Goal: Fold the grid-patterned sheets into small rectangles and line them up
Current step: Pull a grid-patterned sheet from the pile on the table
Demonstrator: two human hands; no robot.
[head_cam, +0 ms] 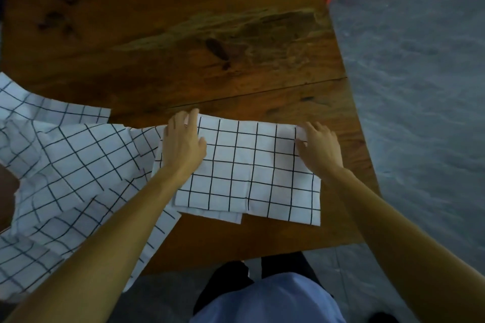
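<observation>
On the wooden table [183, 34], both hands are lying flat and open: left hand [182, 143] and right hand [319, 145] are pressing the folded grid sheet [249, 168], gripping nothing, unfolded sheets [65, 165] beside

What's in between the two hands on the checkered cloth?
In the head view, only the folded sheet itself lies between the left hand and the right hand, flat grid cloth with nothing on it.

A white sheet with a black grid [252, 168] lies folded into a flat rectangle near the front edge of the tabletop [183, 34], a lower layer peeking out at its near edge. Just to its left, more grid-patterned sheets [65, 173] lie rumpled and unfolded, overlapping one another and draping over the near edge.
</observation>
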